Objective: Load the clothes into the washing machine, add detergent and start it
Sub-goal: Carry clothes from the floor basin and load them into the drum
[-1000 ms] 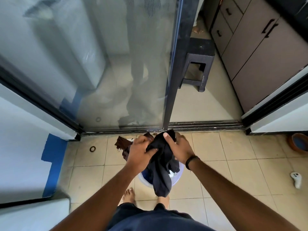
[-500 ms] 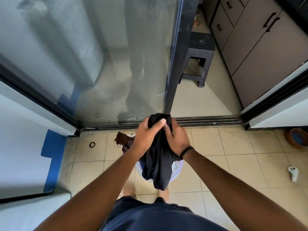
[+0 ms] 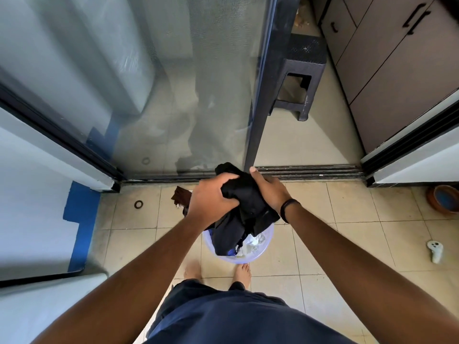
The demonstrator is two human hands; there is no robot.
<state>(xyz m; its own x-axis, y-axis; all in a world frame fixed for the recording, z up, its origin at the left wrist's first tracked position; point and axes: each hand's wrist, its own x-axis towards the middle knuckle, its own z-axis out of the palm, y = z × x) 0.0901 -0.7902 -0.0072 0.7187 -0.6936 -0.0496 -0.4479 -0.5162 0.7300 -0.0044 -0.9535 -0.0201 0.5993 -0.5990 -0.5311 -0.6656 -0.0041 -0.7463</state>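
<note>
currently your left hand (image 3: 213, 196) and your right hand (image 3: 269, 192) both grip a bunched black garment (image 3: 244, 209), fingers curled round it from 9 and 3 o'clock, right thumb raised at 12. it hangs over a lavender basket (image 3: 267, 247) of clothes on the tiled floor (image 3: 347, 219), with your bare feet at the basket's 6 o'clock. noted also: a brown cloth (image 3: 181, 194) at the basket's 10 o'clock, a dark stool (image 3: 301, 70) past the sliding door (image 3: 259, 95) at 12.

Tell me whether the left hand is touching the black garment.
Touching. The head view shows the left hand with its fingers curled round the bunched black garment, no gap between them.
</note>
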